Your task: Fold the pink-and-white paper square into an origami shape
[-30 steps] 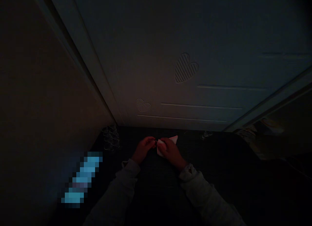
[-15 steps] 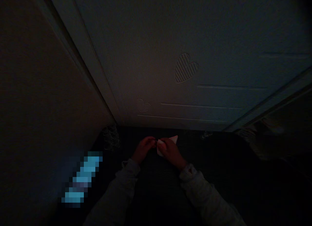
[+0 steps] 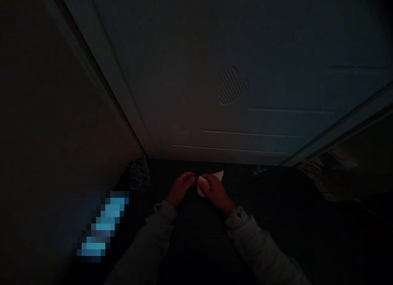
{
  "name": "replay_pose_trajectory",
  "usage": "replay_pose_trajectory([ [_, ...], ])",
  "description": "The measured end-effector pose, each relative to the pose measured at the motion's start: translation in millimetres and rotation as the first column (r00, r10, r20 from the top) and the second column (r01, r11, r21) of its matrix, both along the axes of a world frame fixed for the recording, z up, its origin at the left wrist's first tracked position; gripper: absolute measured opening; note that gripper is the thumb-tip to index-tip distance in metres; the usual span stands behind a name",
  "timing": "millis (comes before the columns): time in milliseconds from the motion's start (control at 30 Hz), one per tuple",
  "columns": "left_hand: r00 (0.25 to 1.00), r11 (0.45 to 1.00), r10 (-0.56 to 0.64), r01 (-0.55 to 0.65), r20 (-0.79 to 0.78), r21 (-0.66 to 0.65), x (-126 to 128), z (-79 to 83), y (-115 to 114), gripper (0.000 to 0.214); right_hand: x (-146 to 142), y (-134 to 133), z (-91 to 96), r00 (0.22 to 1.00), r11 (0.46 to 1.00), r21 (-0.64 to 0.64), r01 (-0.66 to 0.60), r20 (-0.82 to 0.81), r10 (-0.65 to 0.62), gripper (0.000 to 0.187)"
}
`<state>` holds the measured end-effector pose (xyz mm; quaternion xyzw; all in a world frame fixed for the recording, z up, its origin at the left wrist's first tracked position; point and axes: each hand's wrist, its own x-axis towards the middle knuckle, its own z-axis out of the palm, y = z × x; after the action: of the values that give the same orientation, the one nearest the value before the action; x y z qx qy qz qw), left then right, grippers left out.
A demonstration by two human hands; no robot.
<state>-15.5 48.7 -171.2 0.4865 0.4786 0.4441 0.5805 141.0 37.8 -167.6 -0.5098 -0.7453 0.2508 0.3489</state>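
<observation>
In the dim light, my right hand [image 3: 213,191] is closed around a pale, thin sheet [image 3: 218,175], cloth or paper, that sticks out behind its fingers and below the thumb. My left hand [image 3: 181,187] is just beside it, fingertips pinched together close to the right hand's fingers. A small dark thing shows between the two hands, too dim to name. Both hands are over the dark tabletop [image 3: 202,231], near its far edge.
A heap of shiny ring-like pieces [image 3: 139,174] is at the back left; a smaller cluster [image 3: 259,170] lies behind to the right. A glowing pixelated screen [image 3: 102,227] is at left. Behind stands a pale panel with embossed hearts [image 3: 233,86]. Pale items [image 3: 334,162] are at far right.
</observation>
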Motion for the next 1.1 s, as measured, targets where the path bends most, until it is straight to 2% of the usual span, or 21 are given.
replay_pose_trajectory([
  [1100,1.000,1.000,0.005,-0.006,-0.016,-0.012,-0.1,3.6,-0.4,0.027,-0.9,-1.1,5.6,1.000,1.000,-0.004,-0.001,0.003,0.001,0.025],
])
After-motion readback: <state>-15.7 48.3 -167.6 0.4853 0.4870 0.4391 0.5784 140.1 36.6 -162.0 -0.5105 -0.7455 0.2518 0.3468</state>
